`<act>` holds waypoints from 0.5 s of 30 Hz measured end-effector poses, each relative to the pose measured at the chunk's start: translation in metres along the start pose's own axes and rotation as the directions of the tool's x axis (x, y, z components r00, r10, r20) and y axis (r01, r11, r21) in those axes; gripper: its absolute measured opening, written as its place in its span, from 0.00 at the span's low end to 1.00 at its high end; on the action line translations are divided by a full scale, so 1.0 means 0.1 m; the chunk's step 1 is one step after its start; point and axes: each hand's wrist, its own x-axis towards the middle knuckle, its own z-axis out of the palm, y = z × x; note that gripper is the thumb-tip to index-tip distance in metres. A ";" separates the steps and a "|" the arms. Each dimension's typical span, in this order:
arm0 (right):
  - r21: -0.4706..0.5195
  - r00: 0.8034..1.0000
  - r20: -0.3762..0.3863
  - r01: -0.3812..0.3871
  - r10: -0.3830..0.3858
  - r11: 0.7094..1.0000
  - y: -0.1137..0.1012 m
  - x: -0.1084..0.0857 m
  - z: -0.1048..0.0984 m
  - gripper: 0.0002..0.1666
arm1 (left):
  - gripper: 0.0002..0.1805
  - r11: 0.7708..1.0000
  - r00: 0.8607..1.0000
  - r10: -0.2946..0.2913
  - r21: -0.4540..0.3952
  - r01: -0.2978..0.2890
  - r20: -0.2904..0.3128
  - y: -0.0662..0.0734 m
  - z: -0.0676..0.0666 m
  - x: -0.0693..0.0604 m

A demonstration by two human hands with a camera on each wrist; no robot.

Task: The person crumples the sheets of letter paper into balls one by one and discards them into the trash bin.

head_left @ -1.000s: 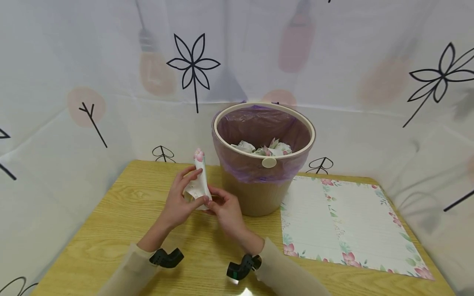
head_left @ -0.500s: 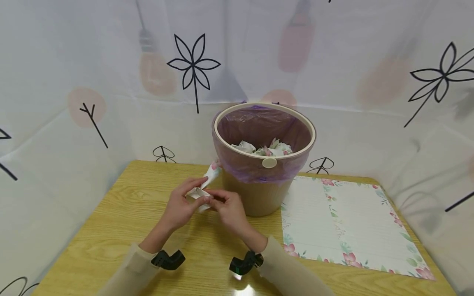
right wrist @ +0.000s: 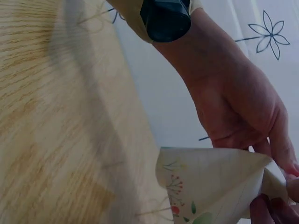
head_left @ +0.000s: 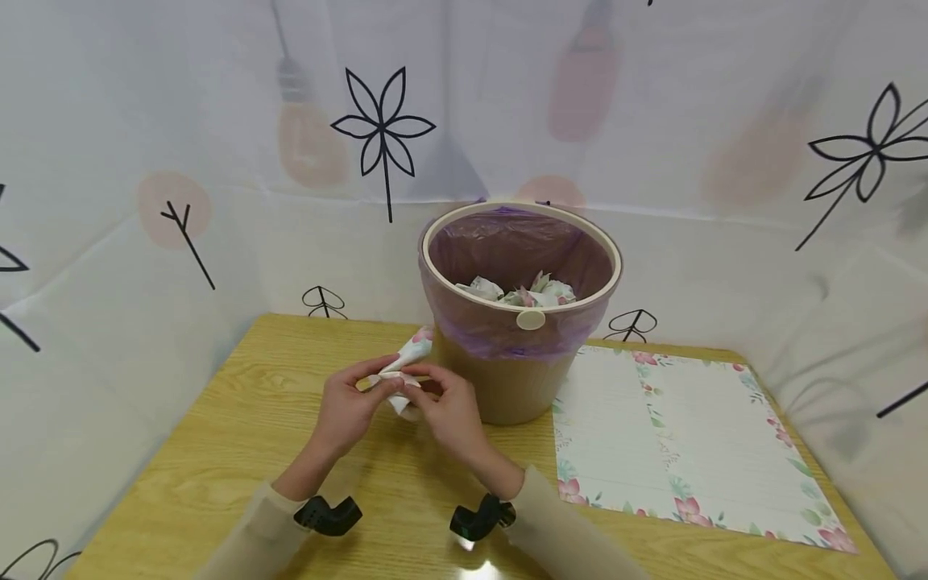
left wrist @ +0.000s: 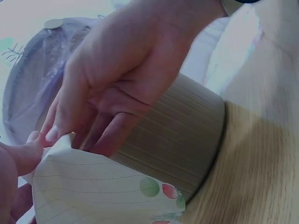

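Both hands pinch one folded, twisted piece of flower-printed lined paper (head_left: 413, 348) above the table, just left of a trash bin. My left hand (head_left: 346, 407) grips it from the left, thumb and fingertips on the middle of the paper. From the other side my right hand (head_left: 453, 415) holds the same spot, its thumb close to the left thumb. One end of the paper sticks up toward the bin; a loose flap hangs below the fingers. In the left wrist view the paper (left wrist: 93, 186) shows dashed lines and a printed edge. Some fingertips are hidden behind it.
A beige trash bin (head_left: 500, 387) with a purple liner stands at the back middle, with crumpled papers (head_left: 536, 294) inside. Flat floral sheets (head_left: 616, 435) lie on the wooden table (head_left: 217, 451) at right. A patterned cloth (head_left: 239, 145) hangs behind.
The paper's upper end, upright at first, has tipped right toward the bin. The paper looks more folded and twisted at its middle. Both hands have stayed close together on it.
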 end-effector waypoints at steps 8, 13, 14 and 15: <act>-0.243 0.953 0.048 0.300 -0.298 0.922 -0.02 -0.01 -0.09 0.20 | 0.15 1.000 0.999 0.020 0.013 -0.020 -0.026 -0.10 -0.06 0.05; -0.441 0.870 0.146 0.483 -0.470 0.757 -0.02 0.01 -0.13 0.36 | 0.16 1.000 1.000 0.004 0.024 -0.004 0.000 -0.06 -0.11 0.06; -0.460 0.864 0.165 0.494 -0.476 0.738 -0.02 0.01 -0.14 0.41 | 0.16 1.000 1.000 0.001 0.027 -0.002 0.013 -0.05 -0.11 0.06; -0.477 0.861 0.182 0.500 -0.474 0.723 -0.02 0.02 -0.14 0.45 | 0.16 1.000 1.000 -0.001 0.031 0.001 0.024 -0.04 -0.11 0.06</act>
